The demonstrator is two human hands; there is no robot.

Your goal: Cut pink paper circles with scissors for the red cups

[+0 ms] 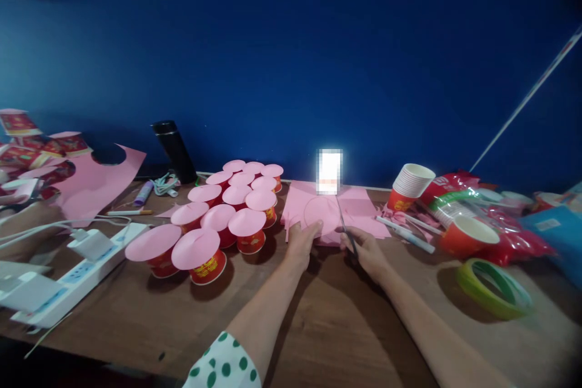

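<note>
My left hand (304, 241) pinches the near edge of a pink paper sheet (359, 209) that lies on the wooden table (318, 327). A circle is drawn on the paper. My right hand (366, 250) is closed on the handles of scissors (345, 227), whose blades point away over the paper, right beside the circle. Left of the hands stands a cluster of several red paper cups (222, 224), upside down, each topped with a pink paper disc.
A stack of red cups (409, 185), pens (404, 233), a single red cup (464, 233), red bags (500, 224) and a green tape roll (493, 288) lie to the right. A white power strip (68, 273), cables, a black flask (175, 151) and pink paper scraps (97, 185) lie left. A blue wall stands behind.
</note>
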